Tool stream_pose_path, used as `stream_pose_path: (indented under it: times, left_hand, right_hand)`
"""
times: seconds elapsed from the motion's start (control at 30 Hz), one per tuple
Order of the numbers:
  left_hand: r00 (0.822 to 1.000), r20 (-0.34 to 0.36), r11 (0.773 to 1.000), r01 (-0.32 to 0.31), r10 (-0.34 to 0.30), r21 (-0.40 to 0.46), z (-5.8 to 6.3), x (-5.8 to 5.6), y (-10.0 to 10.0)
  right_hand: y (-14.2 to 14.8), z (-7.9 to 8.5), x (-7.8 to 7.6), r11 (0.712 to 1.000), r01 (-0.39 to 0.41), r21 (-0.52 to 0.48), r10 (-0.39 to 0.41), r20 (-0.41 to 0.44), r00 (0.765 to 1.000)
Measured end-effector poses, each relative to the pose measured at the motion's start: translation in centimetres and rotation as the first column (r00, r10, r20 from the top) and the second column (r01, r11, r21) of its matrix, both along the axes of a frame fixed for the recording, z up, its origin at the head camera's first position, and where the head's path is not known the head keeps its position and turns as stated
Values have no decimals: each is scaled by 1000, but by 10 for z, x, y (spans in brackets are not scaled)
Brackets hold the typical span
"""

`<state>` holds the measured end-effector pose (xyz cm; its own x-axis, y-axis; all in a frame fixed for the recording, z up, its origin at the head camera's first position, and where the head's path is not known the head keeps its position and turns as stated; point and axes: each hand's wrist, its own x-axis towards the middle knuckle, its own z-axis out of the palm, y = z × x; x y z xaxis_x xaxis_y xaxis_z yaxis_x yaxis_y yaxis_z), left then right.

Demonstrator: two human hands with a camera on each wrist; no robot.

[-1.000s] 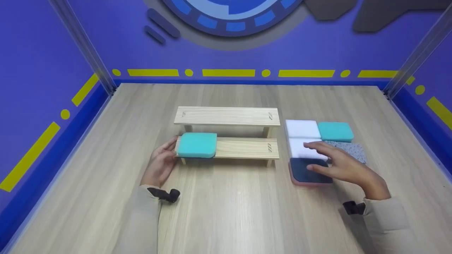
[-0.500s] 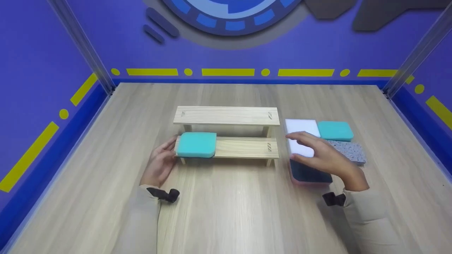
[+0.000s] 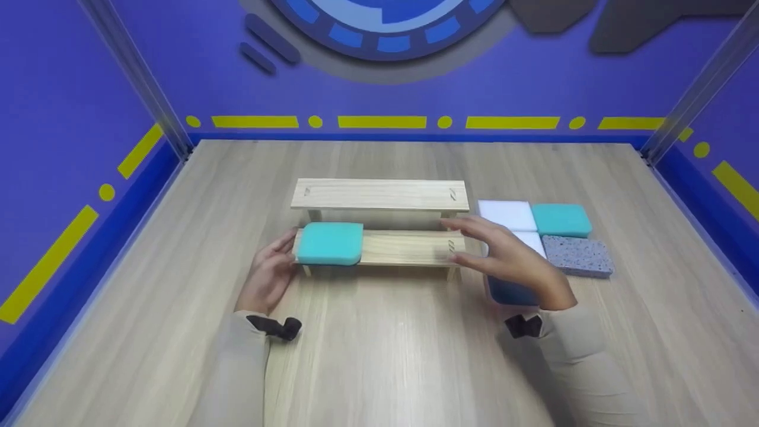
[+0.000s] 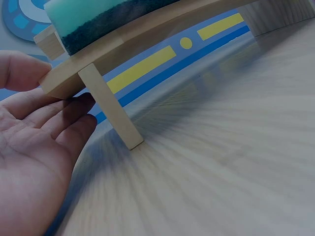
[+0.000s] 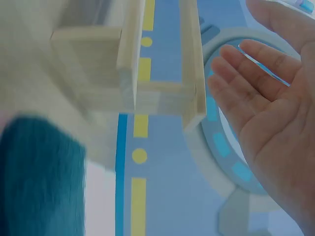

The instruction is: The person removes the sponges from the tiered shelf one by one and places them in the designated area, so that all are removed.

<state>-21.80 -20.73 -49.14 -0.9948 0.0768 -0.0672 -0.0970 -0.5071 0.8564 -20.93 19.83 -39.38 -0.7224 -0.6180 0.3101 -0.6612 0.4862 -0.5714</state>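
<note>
A small two-step wooden rack [image 3: 403,248] stands on the table, with a teal sponge [image 3: 330,243] lying on the left part of its lower board. My left hand [image 3: 270,276] holds that board's left end; in the left wrist view the thumb is at the board's end and the fingers are beneath it. The sponge has a dark scouring layer [image 4: 113,27] underneath. My right hand [image 3: 510,252], fingers apart and holding nothing, hovers by the right end of the lower board. It partly covers a white sponge [image 3: 532,240] and a dark-topped sponge [image 3: 513,290].
Right of the rack lie another white sponge [image 3: 507,214], a second teal sponge [image 3: 562,219] and a grey speckled sponge [image 3: 577,256], close together. The rack's upper board [image 3: 379,194] bears nothing. Blue panels [image 3: 379,95] border the table at the back and sides.
My right hand has moved left from above the sponges to the right end of the rack. My left hand, the rack and its teal sponge have stayed in place.
</note>
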Motion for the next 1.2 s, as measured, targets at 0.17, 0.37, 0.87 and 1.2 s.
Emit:
stream_pose_path:
  times: [0.17, 0.37, 0.87, 1.2]
  left_hand:
    - [1000, 5, 1000, 9, -9, -6, 0, -2, 1]
    - [1000, -1, 1000, 14, -14, 3, 0, -3, 1]
    - [1000, -7, 1000, 16, -16, 2, 1, -2, -1]
    - [1000, -5, 1000, 22, -22, -14, 1, 0, -1]
  right_hand:
    - [-16, 2, -3, 1000, -19, 10, 19, -8, 1000]
    - [-34, 4, -5, 999, -8, 43, 7, 22, 1000]
    - [-77, -8, -14, 1000, -9, 20, 8, 73, 997]
    - [-106, -14, -18, 999, -34, 23, 34, 18, 999]
